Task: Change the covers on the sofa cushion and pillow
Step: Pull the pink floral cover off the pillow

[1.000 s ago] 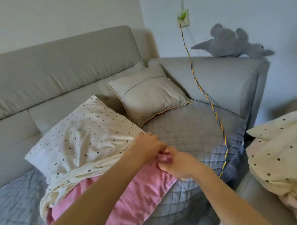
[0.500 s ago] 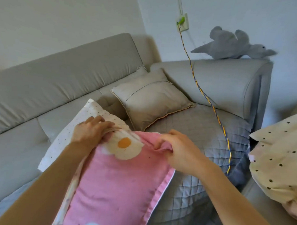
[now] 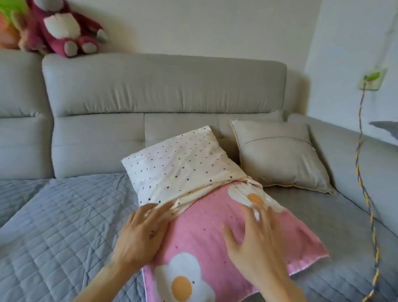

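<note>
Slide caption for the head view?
Left hand at the edge of the cream dotted fabric cover, right hand over the pink flower-print pillow half inside it.

Two pillows (image 3: 199, 230) (image 3: 281, 158), two hands (image 3: 141, 232) (image 3: 258, 245)

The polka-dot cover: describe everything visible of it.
The polka-dot cover is cream, thin, cotton-like fabric scattered with small dark dots. It sheathes only the far half of the pink pillow, its far corner up against the sofa backrest. Its open edge is bunched into folds running diagonally across the pillow. The left hand rests its fingers on that edge at the near-left end; the right hand lies on the pink fabric, apart from it.
</note>
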The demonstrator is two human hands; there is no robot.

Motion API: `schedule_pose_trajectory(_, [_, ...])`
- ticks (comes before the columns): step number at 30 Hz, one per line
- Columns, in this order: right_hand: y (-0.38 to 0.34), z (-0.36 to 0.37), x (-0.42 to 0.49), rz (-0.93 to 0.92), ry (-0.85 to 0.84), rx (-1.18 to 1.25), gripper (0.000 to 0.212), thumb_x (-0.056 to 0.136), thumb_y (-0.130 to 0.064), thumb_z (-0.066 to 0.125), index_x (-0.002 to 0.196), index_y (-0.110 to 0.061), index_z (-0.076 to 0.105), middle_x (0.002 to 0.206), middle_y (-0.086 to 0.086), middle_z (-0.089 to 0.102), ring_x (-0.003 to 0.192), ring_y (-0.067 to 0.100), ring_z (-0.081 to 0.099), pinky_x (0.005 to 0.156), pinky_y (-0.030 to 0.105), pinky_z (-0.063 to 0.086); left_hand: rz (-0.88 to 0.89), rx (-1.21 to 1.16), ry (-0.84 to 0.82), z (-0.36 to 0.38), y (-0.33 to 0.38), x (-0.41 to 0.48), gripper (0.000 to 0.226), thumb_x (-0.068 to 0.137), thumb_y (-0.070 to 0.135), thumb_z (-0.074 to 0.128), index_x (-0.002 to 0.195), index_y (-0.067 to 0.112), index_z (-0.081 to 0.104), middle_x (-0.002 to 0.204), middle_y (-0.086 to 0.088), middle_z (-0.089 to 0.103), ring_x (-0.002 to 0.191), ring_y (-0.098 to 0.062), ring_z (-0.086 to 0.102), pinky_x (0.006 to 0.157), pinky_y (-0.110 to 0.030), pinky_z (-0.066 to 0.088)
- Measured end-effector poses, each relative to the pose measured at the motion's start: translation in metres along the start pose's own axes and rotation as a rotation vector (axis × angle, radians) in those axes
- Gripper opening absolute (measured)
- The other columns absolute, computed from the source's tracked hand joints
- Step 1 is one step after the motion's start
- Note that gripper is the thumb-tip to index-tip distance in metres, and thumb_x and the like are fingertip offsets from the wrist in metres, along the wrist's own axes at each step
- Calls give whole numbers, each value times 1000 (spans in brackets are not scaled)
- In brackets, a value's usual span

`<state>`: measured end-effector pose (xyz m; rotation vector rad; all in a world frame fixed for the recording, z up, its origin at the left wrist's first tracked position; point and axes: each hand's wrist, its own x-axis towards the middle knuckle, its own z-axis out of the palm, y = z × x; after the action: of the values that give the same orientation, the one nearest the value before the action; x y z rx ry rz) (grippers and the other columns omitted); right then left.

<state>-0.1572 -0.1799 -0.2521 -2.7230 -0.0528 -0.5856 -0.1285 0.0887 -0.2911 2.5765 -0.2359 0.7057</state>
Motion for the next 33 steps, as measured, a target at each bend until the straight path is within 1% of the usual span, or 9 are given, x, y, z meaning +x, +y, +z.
schedule_pose_trajectory(3, [-60,29,-22,-113,-72,-97,87,74,-90,26,137,-33,43,151,19,38,140,50,30,92,75,37,-5,45,-48,-10,-14,-9,45,95,65,28,140,64,29,128,13,49,114,-18,57,91,-36,51])
schedule_pose_trajectory(7, [-114,69,-44,-239,-101,-172,118,53,-95,46,146,-23,45,149,36,31,136,61,27,84,87,19,66,58,-212,-11,-32,-17,59,97,40,35,143,67,10,130,11,45,110,-21,57,76,-40,57])
schedule_pose_trajectory(11, [-112,89,-50,-301,-213,-336,84,64,-43,83,139,-16,54,146,39,33,132,65,27,89,88,19,179,169,-303,-6,-40,-25,107,80,6,60,146,62,-3,116,3,42,94,-26,55,52,-38,55])
schedule_pose_trajectory(15, [-105,63,-39,-407,-173,-344,62,63,-21,82,120,-26,58,123,21,51,106,47,54,72,64,51,233,351,-244,-15,-39,-24,117,64,4,81,150,53,18,98,1,41,69,-23,53,30,-27,40])
schedule_pose_trajectory(22, [-32,-35,-16,-631,247,-176,55,64,4,56,110,-25,65,99,6,58,84,27,52,63,36,47,66,424,-63,-40,-47,-3,100,67,-3,73,141,50,32,102,-7,43,79,-32,53,43,-38,49])
schedule_pose_trajectory(24, [6,-30,-40,-564,98,-181,64,58,4,60,110,-34,59,102,-5,52,87,22,51,64,32,46,47,369,-124,-36,-48,0,89,81,10,67,143,58,25,105,-4,44,85,-31,55,56,-42,52])
schedule_pose_trajectory(27, [35,-7,-74,-311,-504,-173,64,64,-36,70,120,-53,45,110,-22,35,106,12,40,81,38,48,51,135,-329,-19,-45,-6,81,87,32,64,141,66,14,122,4,44,107,-25,56,71,-41,53])
schedule_pose_trajectory(30, [22,-17,-76,-301,-793,-39,62,67,-62,65,125,-58,45,114,-25,34,111,4,34,95,34,40,13,17,-273,-23,-30,-11,65,72,36,61,132,50,39,128,1,45,110,-28,55,80,-43,51])
schedule_pose_trajectory(33, [6,-46,-48,-224,-875,228,43,76,-67,67,114,-45,65,109,-24,59,100,-2,57,92,32,50,146,34,-150,-28,3,-2,52,67,43,50,116,28,55,129,4,48,109,-26,50,85,-41,45])
